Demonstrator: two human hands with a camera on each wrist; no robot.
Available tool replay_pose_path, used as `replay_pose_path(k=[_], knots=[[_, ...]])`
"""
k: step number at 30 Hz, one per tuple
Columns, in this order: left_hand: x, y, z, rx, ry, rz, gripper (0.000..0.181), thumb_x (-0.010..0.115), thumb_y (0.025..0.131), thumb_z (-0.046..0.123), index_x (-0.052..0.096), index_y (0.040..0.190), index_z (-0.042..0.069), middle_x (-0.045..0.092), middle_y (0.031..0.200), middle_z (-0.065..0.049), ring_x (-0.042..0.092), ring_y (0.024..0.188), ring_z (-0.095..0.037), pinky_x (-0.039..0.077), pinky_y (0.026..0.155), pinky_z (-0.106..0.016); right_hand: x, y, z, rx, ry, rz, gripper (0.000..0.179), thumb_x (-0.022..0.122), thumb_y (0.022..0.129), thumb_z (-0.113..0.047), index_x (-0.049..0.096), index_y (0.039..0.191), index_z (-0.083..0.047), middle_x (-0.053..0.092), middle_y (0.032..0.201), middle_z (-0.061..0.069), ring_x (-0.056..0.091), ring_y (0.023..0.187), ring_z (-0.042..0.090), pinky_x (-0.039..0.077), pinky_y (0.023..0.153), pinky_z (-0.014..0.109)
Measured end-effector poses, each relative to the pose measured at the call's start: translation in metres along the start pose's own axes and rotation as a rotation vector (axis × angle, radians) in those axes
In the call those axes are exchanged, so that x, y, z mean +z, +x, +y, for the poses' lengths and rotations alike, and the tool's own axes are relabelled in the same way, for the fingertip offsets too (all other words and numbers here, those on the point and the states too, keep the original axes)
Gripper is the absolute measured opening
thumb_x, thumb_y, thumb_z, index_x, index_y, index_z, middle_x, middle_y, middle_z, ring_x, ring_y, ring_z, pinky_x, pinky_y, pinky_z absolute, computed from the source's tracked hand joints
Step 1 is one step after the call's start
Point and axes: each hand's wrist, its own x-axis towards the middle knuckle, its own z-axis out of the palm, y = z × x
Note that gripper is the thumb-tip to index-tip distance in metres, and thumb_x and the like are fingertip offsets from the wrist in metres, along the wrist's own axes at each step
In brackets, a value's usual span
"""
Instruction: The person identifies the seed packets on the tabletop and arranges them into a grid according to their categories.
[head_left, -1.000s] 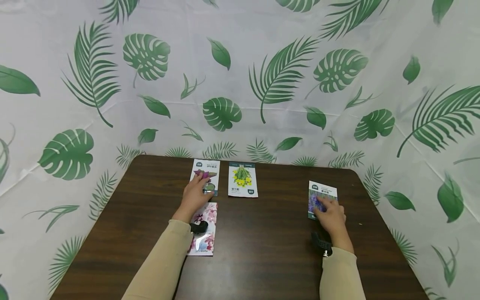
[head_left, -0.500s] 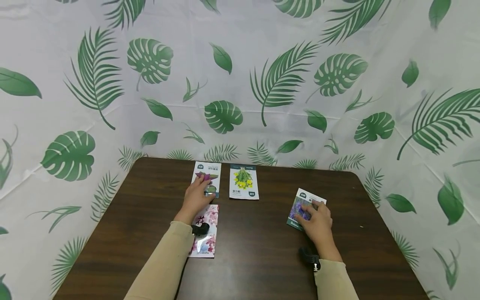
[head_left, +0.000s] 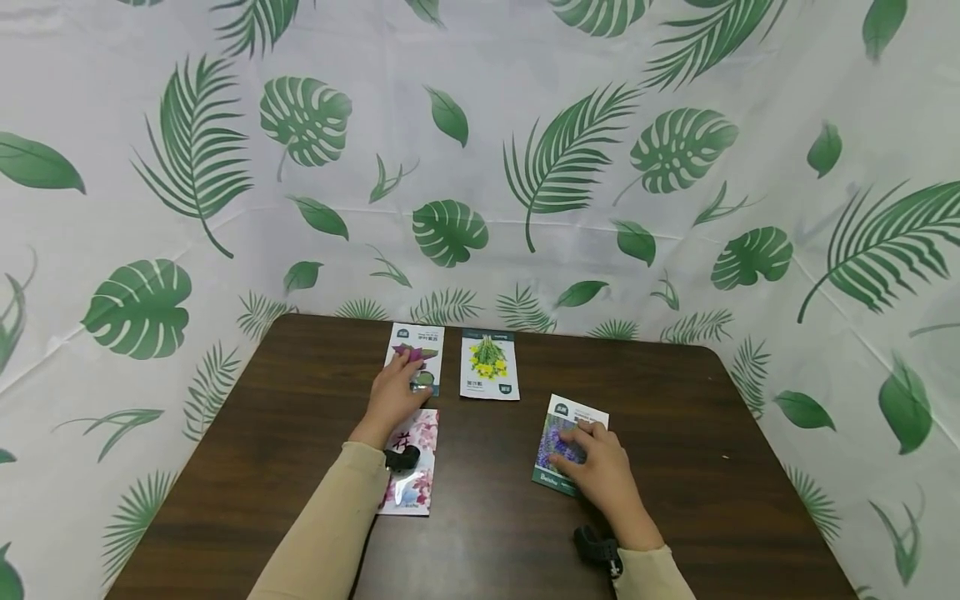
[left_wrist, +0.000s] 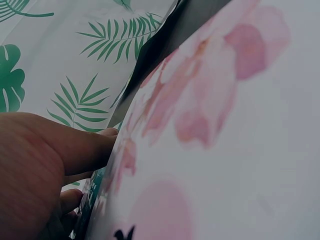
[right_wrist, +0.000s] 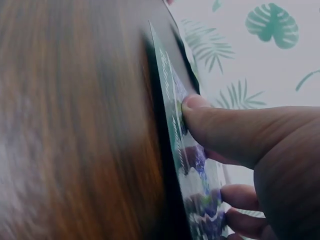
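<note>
My left hand rests fingertips down on a seed packet with a purple flower picture at the table's back left. Under that forearm lies a pink blossom packet, which fills much of the left wrist view. On the right, the thumb and spread fingers of my right hand press on the face of a lavender seed packet, which lies at a slant on the table. The right wrist view has the thumb on the packet's printed front. A yellow flower packet lies right of the purple one.
The dark wooden table ends at a white curtain with green leaf prints behind and at both sides. A black cable runs beside the left sleeve. A tiny pale speck shows at the right.
My right hand has slid the lavender packet left and toward me, from the right side to near the middle, and the packet has turned to a slant. My left hand stays put.
</note>
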Motion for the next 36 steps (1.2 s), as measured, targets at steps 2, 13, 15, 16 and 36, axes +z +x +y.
replay_pose_path(k=[2, 13, 15, 16, 36], knots=[[0.000, -0.001, 0.000, -0.002, 0.000, -0.003, 0.068, 0.078, 0.099, 0.030, 0.056, 0.158, 0.004, 0.033, 0.177, -0.023, 0.021, 0.168, -0.045, 0.020, 0.134, -0.068, 0.001, 0.000, -0.003, -0.009, -0.009, 0.005, 0.044, 0.092, 0.088, -0.040, 0.082, 0.124, -0.017, 0.066, 0.145, 0.018, 0.059, 0.128, 0.045, 0.047, 0.105, 0.071], [0.002, -0.003, -0.001, -0.006, 0.005, 0.001, 0.068, 0.079, 0.098, 0.029, 0.056, 0.157, 0.003, 0.034, 0.177, -0.023, 0.023, 0.167, -0.047, 0.020, 0.134, -0.069, 0.017, -0.009, -0.023, -0.098, 0.047, -0.055, 0.041, 0.093, 0.086, -0.041, 0.083, 0.123, -0.025, 0.069, 0.140, 0.010, 0.060, 0.123, 0.036, 0.047, 0.102, 0.064], [0.001, -0.002, -0.001, -0.001, 0.001, 0.004, 0.068, 0.079, 0.098, 0.030, 0.057, 0.157, 0.003, 0.034, 0.177, -0.023, 0.023, 0.168, -0.047, 0.020, 0.134, -0.069, 0.019, -0.011, -0.028, -0.122, 0.066, -0.062, 0.039, 0.093, 0.087, -0.039, 0.083, 0.122, -0.027, 0.069, 0.141, 0.010, 0.060, 0.124, 0.036, 0.047, 0.102, 0.063], [0.001, -0.002, 0.000, 0.003, 0.005, 0.007, 0.068, 0.079, 0.098, 0.030, 0.057, 0.156, 0.003, 0.034, 0.176, -0.023, 0.023, 0.167, -0.047, 0.020, 0.134, -0.069, 0.020, -0.012, -0.030, -0.138, 0.075, -0.060, 0.038, 0.093, 0.087, -0.038, 0.083, 0.122, -0.027, 0.069, 0.141, 0.010, 0.061, 0.124, 0.036, 0.047, 0.101, 0.063], [0.001, -0.002, 0.000, 0.012, -0.005, 0.024, 0.066, 0.080, 0.097, 0.027, 0.058, 0.155, 0.003, 0.036, 0.176, -0.023, 0.026, 0.167, -0.046, 0.022, 0.133, -0.069, 0.034, -0.027, -0.060, -0.422, 0.164, -0.210, 0.046, 0.089, 0.092, -0.033, 0.077, 0.136, -0.032, 0.065, 0.152, 0.010, 0.058, 0.126, 0.029, 0.044, 0.098, 0.049]])
